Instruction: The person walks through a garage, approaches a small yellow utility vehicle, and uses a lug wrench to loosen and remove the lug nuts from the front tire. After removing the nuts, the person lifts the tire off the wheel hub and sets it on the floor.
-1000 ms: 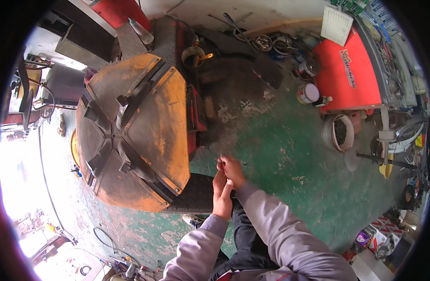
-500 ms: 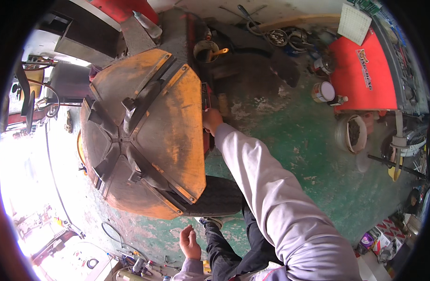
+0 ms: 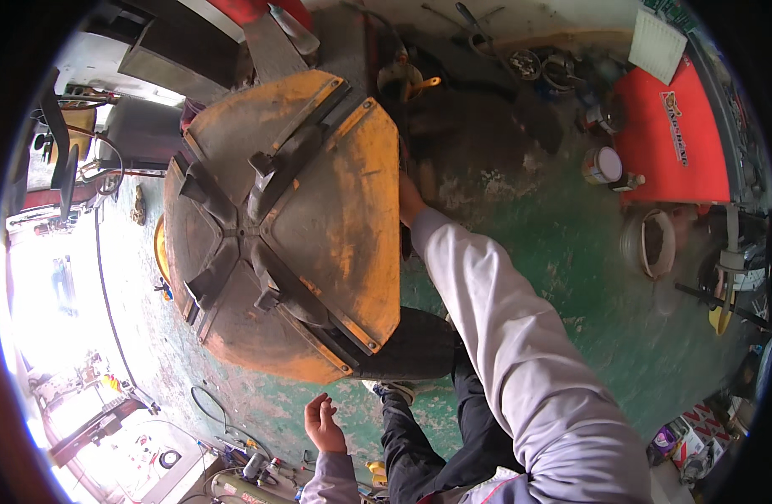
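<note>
My pale sleeves come up over my dark trousers point(image 3: 411, 441), with one shoe point(image 3: 394, 391) showing on the green floor point(image 3: 508, 273). My left hand point(image 3: 325, 427) hangs low, its fingers loosely curled in the air; I see nothing in it. It is near the lower edge of the table, apart from it. A black tyre point(image 3: 420, 344) sits just beside my leg, partly hidden under the table's lower right corner.

The table point(image 3: 340, 218) itself, brown with worn yellow edges, spreads ahead and to my left, with four dark clamps point(image 3: 287, 181) laid in a cross on top. My right hand point(image 3: 412, 202) reaches to its right side; the fingers go out of sight behind the edge, so I cannot tell whether they grip anything.

Beyond, on the right, stand a pale bucket point(image 3: 657, 244), a can point(image 3: 603, 165) and a red cabinet point(image 3: 676, 139) with a white panel point(image 3: 656, 46) at its far end. Past the table's far right corner is a pot with an orange handle point(image 3: 425, 85).
</note>
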`<state>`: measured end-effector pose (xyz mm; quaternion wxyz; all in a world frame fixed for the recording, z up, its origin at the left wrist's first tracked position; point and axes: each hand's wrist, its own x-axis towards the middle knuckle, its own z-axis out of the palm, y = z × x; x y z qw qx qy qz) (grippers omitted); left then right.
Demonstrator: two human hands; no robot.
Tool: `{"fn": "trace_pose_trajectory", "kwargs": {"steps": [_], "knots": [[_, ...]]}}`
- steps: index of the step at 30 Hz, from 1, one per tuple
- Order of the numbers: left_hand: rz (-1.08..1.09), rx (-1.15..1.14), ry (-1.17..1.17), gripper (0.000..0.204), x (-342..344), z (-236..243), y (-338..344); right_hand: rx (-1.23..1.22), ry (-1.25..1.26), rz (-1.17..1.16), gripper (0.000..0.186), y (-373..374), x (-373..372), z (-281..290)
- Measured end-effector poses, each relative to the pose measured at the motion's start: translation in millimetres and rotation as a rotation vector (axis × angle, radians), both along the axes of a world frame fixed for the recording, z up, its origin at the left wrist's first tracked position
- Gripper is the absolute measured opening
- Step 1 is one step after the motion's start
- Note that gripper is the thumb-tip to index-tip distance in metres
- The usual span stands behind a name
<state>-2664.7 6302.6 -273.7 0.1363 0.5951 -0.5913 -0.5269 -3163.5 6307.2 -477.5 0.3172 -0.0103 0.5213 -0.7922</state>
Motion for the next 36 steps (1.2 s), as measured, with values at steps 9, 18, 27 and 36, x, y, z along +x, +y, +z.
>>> {"fn": "trace_pose_trajectory", "kwargs": {"steps": [9, 18, 27, 36], "knots": [[-0.18, -0.291, -0.114, 0.024, 38.8, -36.2, -100.7, -0.104, -0.026, -0.176, 0.031, 70.0, 69.8, 9.2], [-0.777, -0.751, -0.401, 0.043, 56.5, -130.9, -290.9, 1.096, 0.387, -0.229, 0.054, 182.1, 388.0, 50.4], [-0.753, -0.572, -0.265, 0.05, 42.0, -138.7, -231.1, 1.173, 0.144, -0.377, 0.087, 133.1, 450.7, 14.9], [-0.883, -0.646, -0.467, 0.088, 97.3, -53.7, -55.7, 1.103, 0.027, -0.37, 0.081, 204.1, 374.8, -38.1]]}}
